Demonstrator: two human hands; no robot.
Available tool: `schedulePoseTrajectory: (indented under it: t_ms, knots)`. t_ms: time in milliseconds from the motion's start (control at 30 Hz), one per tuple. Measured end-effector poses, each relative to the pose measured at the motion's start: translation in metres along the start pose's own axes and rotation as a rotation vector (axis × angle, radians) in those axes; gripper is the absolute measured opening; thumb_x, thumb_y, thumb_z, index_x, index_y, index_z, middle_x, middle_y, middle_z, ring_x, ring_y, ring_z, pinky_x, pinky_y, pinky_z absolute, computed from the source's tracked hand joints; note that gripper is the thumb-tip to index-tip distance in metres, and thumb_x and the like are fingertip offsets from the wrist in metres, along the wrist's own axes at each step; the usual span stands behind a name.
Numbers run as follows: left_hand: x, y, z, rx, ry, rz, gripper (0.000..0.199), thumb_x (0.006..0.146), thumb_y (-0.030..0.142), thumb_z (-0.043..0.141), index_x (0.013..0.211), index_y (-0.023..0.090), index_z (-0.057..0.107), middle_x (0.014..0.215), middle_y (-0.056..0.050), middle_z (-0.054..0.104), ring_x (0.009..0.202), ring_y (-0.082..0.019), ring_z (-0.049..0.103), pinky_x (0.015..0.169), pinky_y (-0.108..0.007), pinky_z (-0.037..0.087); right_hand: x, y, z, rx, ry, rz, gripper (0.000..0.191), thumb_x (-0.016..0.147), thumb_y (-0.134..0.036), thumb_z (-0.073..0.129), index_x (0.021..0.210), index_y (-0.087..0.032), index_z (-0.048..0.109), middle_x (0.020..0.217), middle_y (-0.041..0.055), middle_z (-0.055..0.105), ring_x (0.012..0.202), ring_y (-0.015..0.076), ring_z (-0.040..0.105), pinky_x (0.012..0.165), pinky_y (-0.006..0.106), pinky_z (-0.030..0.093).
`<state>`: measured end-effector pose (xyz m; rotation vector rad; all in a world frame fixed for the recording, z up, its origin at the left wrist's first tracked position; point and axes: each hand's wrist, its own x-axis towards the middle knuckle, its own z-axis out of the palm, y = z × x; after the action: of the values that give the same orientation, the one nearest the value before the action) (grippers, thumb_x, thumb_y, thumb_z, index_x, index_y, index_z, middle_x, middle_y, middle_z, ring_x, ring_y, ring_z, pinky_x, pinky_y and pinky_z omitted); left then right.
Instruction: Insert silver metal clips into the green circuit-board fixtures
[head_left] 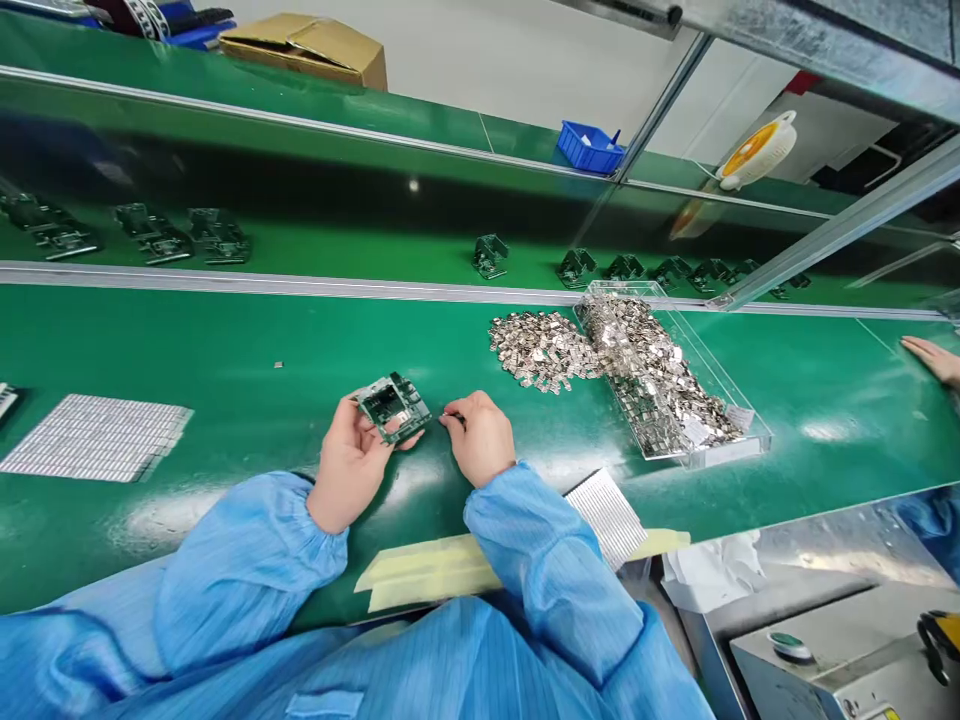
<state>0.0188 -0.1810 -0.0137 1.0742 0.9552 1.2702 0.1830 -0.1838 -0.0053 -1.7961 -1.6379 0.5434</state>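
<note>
My left hand (351, 458) grips a green circuit board (393, 408) by its edge, tilted above the green bench. The board has a square opening, and fingertips show through and below it. Just to the right, my right hand (480, 437) is closed in a pinch beside the board's corner, apart from it. A tiny dark piece peeks out at its fingertips, too small to name. Beyond my right hand lies a loose pile of small silvery metal parts (541, 348), touching a clear plastic tray (709, 455) filled with more of them.
A sheet of pale small pieces (101, 437) lies at left. A ridged white strip stack (606, 515) and yellow tape (427, 570) are near the front edge. Several circuit boards (491, 256) stand behind the metal rail. Another person's hand (930, 358) rests at far right.
</note>
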Motion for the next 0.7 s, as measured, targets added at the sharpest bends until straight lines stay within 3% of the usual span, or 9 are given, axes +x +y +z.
schedulePoseTrajectory:
  t_ms: [267,400,533,600,700]
  knots:
    - [-0.006,0.002,0.004,0.037,-0.084,0.046,0.045,0.081,0.037,0.071,0.111,0.02,0.043,0.092,-0.003,0.065,0.071,-0.014,0.069,0.064,-0.024,0.059,-0.006,0.004,-0.01,-0.055,-0.09,-0.023,0.024,0.066,-0.008,0.074,0.055,-0.022,0.058,0.062,-0.0004,0.053,0.054,0.0139,0.049,0.055,0.028,0.037]
    - [-0.017,0.002,0.009,0.064,-0.13,0.078,0.04,0.087,0.038,0.064,0.116,0.022,0.042,0.094,-0.003,0.063,0.078,-0.015,0.069,0.065,-0.024,0.058,-0.034,0.0,-0.031,0.079,-0.032,0.024,0.015,0.078,-0.018,0.066,0.064,-0.021,0.061,0.065,0.0005,0.056,0.055,0.0142,0.051,0.054,0.027,0.04]
    - [-0.037,0.001,0.025,0.147,-0.225,0.09,0.033,0.091,0.035,0.059,0.118,0.022,0.045,0.104,-0.005,0.062,0.082,-0.013,0.065,0.073,-0.025,0.056,-0.071,-0.009,-0.043,0.47,0.155,0.109,0.012,0.083,-0.029,0.064,0.076,-0.021,0.066,0.096,0.0077,0.064,0.085,0.0201,0.062,0.066,0.03,0.049]
    - [-0.047,0.0,0.033,0.186,-0.276,0.099,0.032,0.092,0.036,0.057,0.119,0.022,0.047,0.107,-0.006,0.061,0.083,-0.013,0.064,0.075,-0.025,0.055,-0.086,-0.013,-0.042,0.528,0.225,0.119,0.009,0.083,-0.027,0.065,0.077,-0.021,0.068,0.114,0.0104,0.061,0.103,0.0237,0.059,0.079,0.034,0.049]
    - [-0.057,-0.006,0.042,0.2,-0.348,0.091,0.033,0.093,0.036,0.056,0.122,0.022,0.047,0.105,-0.006,0.062,0.08,-0.013,0.062,0.07,-0.023,0.052,-0.099,-0.013,-0.035,0.524,0.297,0.144,0.008,0.083,-0.027,0.064,0.079,-0.021,0.068,0.124,0.0109,0.057,0.116,0.0257,0.054,0.093,0.04,0.045]
